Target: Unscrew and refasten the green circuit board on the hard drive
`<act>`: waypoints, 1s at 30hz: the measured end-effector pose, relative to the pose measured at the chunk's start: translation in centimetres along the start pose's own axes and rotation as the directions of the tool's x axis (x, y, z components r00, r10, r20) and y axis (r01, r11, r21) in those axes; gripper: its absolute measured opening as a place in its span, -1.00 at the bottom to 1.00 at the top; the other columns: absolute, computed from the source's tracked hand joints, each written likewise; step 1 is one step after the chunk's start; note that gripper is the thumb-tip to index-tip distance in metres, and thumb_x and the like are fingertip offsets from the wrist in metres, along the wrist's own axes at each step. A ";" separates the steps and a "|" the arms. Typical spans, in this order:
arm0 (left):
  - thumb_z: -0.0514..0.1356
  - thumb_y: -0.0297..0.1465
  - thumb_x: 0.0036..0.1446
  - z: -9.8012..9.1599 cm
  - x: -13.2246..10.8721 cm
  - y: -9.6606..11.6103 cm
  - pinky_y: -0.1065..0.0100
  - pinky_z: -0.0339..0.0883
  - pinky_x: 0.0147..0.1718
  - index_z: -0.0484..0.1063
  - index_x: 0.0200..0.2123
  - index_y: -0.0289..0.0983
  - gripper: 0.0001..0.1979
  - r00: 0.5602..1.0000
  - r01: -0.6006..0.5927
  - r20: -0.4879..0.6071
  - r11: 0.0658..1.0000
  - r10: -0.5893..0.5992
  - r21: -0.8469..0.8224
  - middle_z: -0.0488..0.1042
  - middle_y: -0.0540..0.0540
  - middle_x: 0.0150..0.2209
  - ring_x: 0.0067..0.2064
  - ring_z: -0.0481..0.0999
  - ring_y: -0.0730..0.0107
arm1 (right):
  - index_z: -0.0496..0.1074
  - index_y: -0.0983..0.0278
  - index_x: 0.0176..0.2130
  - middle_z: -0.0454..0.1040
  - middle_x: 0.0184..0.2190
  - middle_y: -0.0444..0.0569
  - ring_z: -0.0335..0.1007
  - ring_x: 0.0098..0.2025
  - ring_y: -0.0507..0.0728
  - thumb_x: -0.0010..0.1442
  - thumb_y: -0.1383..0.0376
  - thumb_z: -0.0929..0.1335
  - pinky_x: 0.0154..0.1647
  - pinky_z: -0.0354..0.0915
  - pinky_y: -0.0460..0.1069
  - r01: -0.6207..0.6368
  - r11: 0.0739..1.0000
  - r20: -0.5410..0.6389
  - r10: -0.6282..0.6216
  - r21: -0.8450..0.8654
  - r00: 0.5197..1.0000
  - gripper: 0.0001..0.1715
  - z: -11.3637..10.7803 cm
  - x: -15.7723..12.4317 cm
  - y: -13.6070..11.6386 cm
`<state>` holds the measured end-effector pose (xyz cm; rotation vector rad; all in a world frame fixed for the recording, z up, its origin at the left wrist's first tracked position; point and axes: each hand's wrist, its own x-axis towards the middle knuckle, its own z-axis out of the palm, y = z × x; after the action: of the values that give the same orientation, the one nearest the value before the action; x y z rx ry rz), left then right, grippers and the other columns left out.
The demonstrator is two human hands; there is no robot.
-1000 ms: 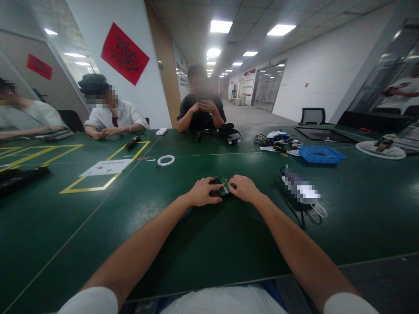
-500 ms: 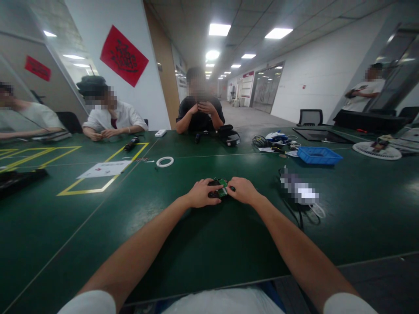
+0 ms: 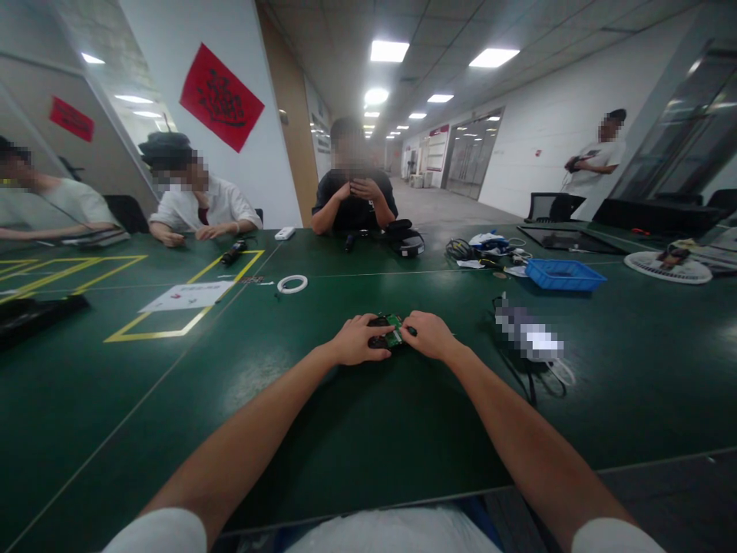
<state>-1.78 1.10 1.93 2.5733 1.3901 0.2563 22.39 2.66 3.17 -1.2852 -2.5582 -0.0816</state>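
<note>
A small device (image 3: pixel 388 335) lay on the dark green desk (image 3: pixel 368 430), straight ahead of the person and between both hands. What showed of it was a strip of bright green circuit board in the middle with black parts round it. A rounded black piece sat at its left end under the left fingers, and a short black stub stuck out at the right end by the right hand. Fingers covered most of it, so its full outline could not be told.

The left hand (image 3: pixel 352 342) kept a narrow grip, fingers curled over the left end of the device. The right hand (image 3: pixel 433 336) had its grip likewise closed on the right end, fingertips touching the board.

Near it on the right lay a blurred-out item (image 3: pixel 527 336) with a black cable (image 3: pixel 533 384) looping beside it. Farther off stood a blue tray (image 3: pixel 561 283). To the left lay a white ring (image 3: pixel 292 283), a sheet of paper (image 3: pixel 187 295) and yellow tape lines (image 3: pixel 153 334). Other people sat at the far side of the desk.
</note>
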 end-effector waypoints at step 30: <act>0.19 0.18 0.11 0.2 0.0 -0.2 -0.10 0.10 0.21 0.24 0.34 0.12 -0.25 1.000 -0.009 -0.004 1.000 0.009 -0.002 0.10 -0.14 0.38 0.28 0.21 -0.18 | 0.46 0.26 -0.23 0.50 -0.24 0.00 0.40 -0.24 0.09 0.39 0.12 0.28 -0.22 0.21 -0.05 -0.069 0.995 -0.104 0.076 0.071 0.992 -0.70 0.3 0.0 0.5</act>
<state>-1.85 1.20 1.71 2.5800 1.3788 0.2639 22.72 2.99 2.84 -1.3110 -2.4013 -0.0473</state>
